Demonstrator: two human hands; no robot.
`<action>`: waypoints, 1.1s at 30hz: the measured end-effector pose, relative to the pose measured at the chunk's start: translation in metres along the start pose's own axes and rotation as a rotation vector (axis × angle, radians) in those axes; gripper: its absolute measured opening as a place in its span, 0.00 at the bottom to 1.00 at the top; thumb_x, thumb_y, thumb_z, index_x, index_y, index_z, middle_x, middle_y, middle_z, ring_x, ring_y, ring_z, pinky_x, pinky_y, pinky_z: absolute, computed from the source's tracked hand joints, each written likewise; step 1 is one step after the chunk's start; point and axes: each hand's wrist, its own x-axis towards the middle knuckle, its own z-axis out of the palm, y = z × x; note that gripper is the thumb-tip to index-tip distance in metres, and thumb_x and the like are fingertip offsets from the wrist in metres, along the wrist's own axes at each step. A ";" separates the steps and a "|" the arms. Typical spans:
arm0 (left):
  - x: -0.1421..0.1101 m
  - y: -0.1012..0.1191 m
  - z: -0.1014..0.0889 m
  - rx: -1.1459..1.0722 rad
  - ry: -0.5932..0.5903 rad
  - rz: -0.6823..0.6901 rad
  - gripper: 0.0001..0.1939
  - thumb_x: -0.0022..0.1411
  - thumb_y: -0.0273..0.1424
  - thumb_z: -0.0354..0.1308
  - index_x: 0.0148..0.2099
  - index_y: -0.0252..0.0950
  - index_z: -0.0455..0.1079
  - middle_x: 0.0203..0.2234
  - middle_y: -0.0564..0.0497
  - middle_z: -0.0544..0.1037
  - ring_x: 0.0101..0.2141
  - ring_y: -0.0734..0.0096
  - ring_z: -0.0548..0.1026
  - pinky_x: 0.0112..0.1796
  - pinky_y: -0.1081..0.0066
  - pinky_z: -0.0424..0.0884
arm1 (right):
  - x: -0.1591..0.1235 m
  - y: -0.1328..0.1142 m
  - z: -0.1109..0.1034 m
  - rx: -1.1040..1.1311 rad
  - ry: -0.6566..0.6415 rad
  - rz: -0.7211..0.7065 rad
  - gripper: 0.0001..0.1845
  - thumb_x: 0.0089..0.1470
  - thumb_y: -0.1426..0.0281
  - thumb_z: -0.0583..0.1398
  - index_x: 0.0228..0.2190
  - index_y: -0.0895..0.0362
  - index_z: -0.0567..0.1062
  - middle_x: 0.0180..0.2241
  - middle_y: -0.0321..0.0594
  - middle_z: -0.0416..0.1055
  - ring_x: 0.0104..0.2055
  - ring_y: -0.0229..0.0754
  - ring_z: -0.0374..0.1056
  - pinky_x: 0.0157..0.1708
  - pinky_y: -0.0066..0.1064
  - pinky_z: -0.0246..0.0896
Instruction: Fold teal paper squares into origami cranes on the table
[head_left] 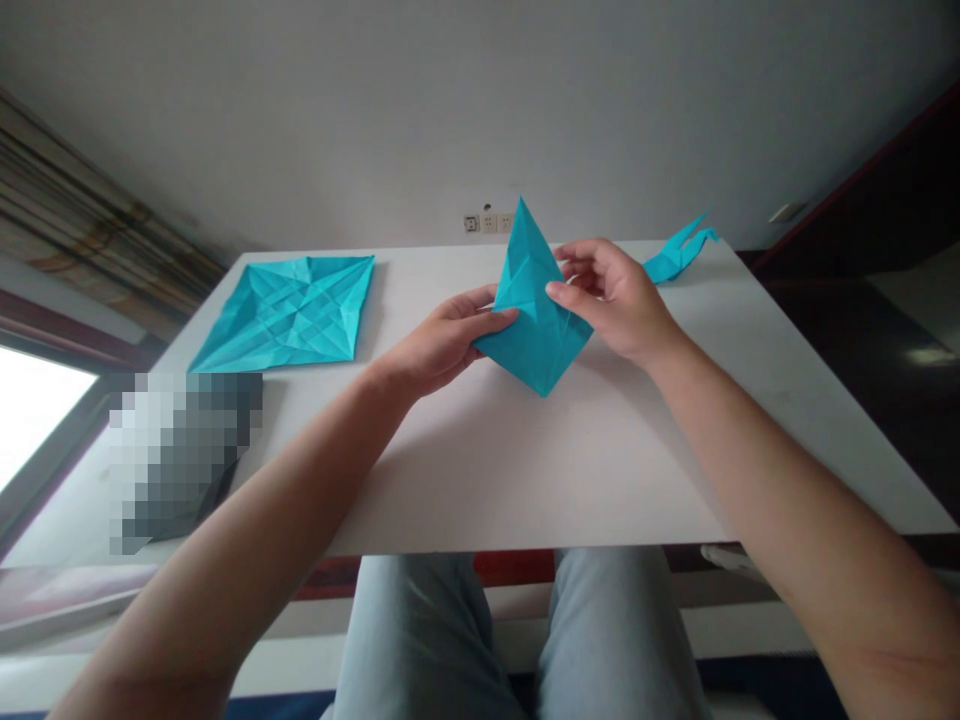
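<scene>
While my left hand (450,342) pinches the left side of the folded blue paper (536,325), thumb flat on the front and fingers tucked behind, my right hand (619,295) is half curled at the right edge, its thumb on the front face; whether it truly grips a layer, I cannot tell. The paper is held up over the middle of the white table (435,470), its long point upward and a blunter one downward. To handle it well, I'd let the left hand do the steadying with light pressure, leaving the right to feel for one layer at a time. Lining edges up with the creases before pressing should spare the paper stray wrinkles, and the tips want the gentlest touch. Farther out, a creased blue sheet (296,312) lies spread on the left, and a folded blue bird (679,258) sits toward the far right.
</scene>
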 end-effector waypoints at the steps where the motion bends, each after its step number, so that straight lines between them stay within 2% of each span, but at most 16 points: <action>1: 0.000 0.000 -0.001 0.008 -0.007 -0.008 0.27 0.62 0.48 0.83 0.57 0.40 0.86 0.51 0.43 0.92 0.52 0.51 0.90 0.54 0.59 0.88 | 0.000 0.000 0.001 0.050 -0.038 0.045 0.25 0.60 0.48 0.78 0.49 0.48 0.83 0.45 0.42 0.81 0.45 0.50 0.76 0.45 0.43 0.79; 3: -0.001 0.001 -0.002 0.022 -0.008 -0.029 0.29 0.61 0.52 0.84 0.55 0.39 0.87 0.50 0.42 0.92 0.50 0.50 0.91 0.52 0.59 0.89 | -0.001 -0.004 0.003 0.121 -0.126 0.106 0.25 0.58 0.46 0.80 0.43 0.50 0.83 0.40 0.40 0.81 0.42 0.49 0.76 0.41 0.42 0.78; 5: -0.002 0.002 -0.002 0.036 0.003 -0.046 0.31 0.61 0.56 0.84 0.53 0.37 0.88 0.47 0.42 0.93 0.47 0.51 0.91 0.51 0.59 0.89 | -0.003 -0.011 0.006 0.159 -0.193 0.124 0.27 0.55 0.46 0.82 0.40 0.51 0.82 0.38 0.40 0.82 0.41 0.48 0.77 0.41 0.42 0.77; 9: -0.003 0.003 0.000 0.059 0.042 -0.057 0.33 0.57 0.58 0.86 0.49 0.35 0.89 0.46 0.41 0.93 0.46 0.51 0.91 0.51 0.57 0.89 | -0.005 -0.017 0.007 0.183 -0.240 0.130 0.28 0.54 0.46 0.83 0.41 0.50 0.82 0.37 0.39 0.83 0.39 0.47 0.77 0.39 0.40 0.76; 13: -0.004 0.001 0.001 0.062 0.069 -0.077 0.33 0.55 0.56 0.87 0.49 0.36 0.89 0.46 0.41 0.93 0.49 0.48 0.91 0.52 0.56 0.89 | -0.005 -0.012 0.007 0.177 -0.259 0.154 0.28 0.54 0.48 0.83 0.43 0.49 0.81 0.34 0.36 0.81 0.37 0.46 0.76 0.35 0.38 0.72; 17: -0.003 -0.002 0.000 0.091 0.060 -0.103 0.32 0.53 0.56 0.88 0.47 0.36 0.88 0.45 0.41 0.93 0.48 0.47 0.91 0.51 0.56 0.89 | -0.006 -0.008 0.007 0.196 -0.317 0.204 0.26 0.54 0.50 0.83 0.43 0.50 0.81 0.35 0.36 0.83 0.36 0.46 0.77 0.35 0.38 0.73; 19: -0.002 -0.004 -0.001 0.128 0.065 -0.121 0.33 0.53 0.57 0.87 0.47 0.37 0.87 0.43 0.42 0.92 0.46 0.48 0.91 0.48 0.56 0.89 | -0.006 -0.006 0.007 0.194 -0.348 0.226 0.25 0.55 0.52 0.83 0.43 0.50 0.81 0.33 0.35 0.83 0.34 0.45 0.75 0.34 0.37 0.71; 21: 0.000 -0.007 -0.003 0.222 0.110 -0.119 0.33 0.53 0.58 0.87 0.47 0.38 0.86 0.37 0.45 0.91 0.40 0.52 0.89 0.40 0.60 0.87 | -0.006 -0.003 0.007 0.195 -0.381 0.243 0.25 0.55 0.54 0.83 0.43 0.50 0.80 0.30 0.32 0.81 0.31 0.42 0.72 0.31 0.35 0.66; 24: 0.001 -0.012 -0.006 0.405 0.202 -0.067 0.32 0.53 0.55 0.88 0.46 0.39 0.83 0.29 0.49 0.86 0.29 0.60 0.83 0.28 0.66 0.78 | -0.006 0.002 0.007 0.204 -0.423 0.261 0.25 0.54 0.56 0.82 0.44 0.51 0.80 0.28 0.31 0.80 0.29 0.41 0.71 0.29 0.33 0.63; 26: 0.001 -0.013 -0.007 0.434 0.201 -0.052 0.31 0.54 0.55 0.88 0.45 0.40 0.81 0.29 0.48 0.86 0.28 0.61 0.82 0.25 0.67 0.76 | -0.006 0.003 0.007 0.216 -0.428 0.269 0.25 0.53 0.57 0.83 0.44 0.51 0.79 0.28 0.31 0.80 0.28 0.41 0.71 0.29 0.33 0.62; 30: 0.000 -0.010 -0.005 0.294 0.109 -0.091 0.32 0.53 0.57 0.87 0.46 0.40 0.83 0.37 0.46 0.90 0.38 0.52 0.89 0.35 0.59 0.87 | -0.005 0.001 0.006 0.255 -0.426 0.286 0.28 0.52 0.57 0.84 0.45 0.51 0.78 0.29 0.31 0.81 0.28 0.40 0.71 0.29 0.34 0.64; 32: 0.000 -0.008 -0.004 0.239 0.086 -0.104 0.31 0.53 0.57 0.87 0.45 0.40 0.85 0.39 0.46 0.91 0.42 0.49 0.90 0.41 0.56 0.89 | -0.004 0.000 0.005 0.259 -0.426 0.279 0.30 0.52 0.56 0.84 0.46 0.50 0.78 0.29 0.31 0.80 0.28 0.41 0.71 0.29 0.34 0.64; 33: -0.001 -0.007 -0.003 0.239 0.088 -0.111 0.31 0.53 0.57 0.87 0.45 0.39 0.85 0.39 0.46 0.91 0.42 0.49 0.91 0.40 0.57 0.90 | -0.004 0.000 0.005 0.256 -0.427 0.271 0.30 0.53 0.56 0.84 0.47 0.50 0.78 0.28 0.30 0.80 0.28 0.40 0.70 0.29 0.34 0.63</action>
